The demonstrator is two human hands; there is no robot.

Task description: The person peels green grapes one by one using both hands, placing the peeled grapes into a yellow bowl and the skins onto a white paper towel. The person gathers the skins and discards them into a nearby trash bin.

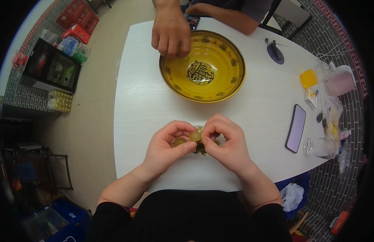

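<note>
A pale green grape (195,136) sits between the thumb and fingers of my left hand (168,146). Against that hand's curled fingers rests a second, darker green grape (180,141). My right hand (226,142) pinches at the first grape's right side; whether a strip of skin is in the fingertips is too small to tell. Under both hands lies a small pile of grape peelings (200,148), mostly covered by my fingers. Beyond them stands a yellow patterned bowl (218,87). Another person's hand (171,36) reaches over its far left rim, fingers pointing down.
Everything stands on a white table (138,106). To the right lie a smartphone (296,128), a glass jar (321,147), a small box (310,98) and a cup of orange drink (308,78). A dark round stand (275,53) is at the back right. The other person's forearm (226,16) rests on the far edge.
</note>
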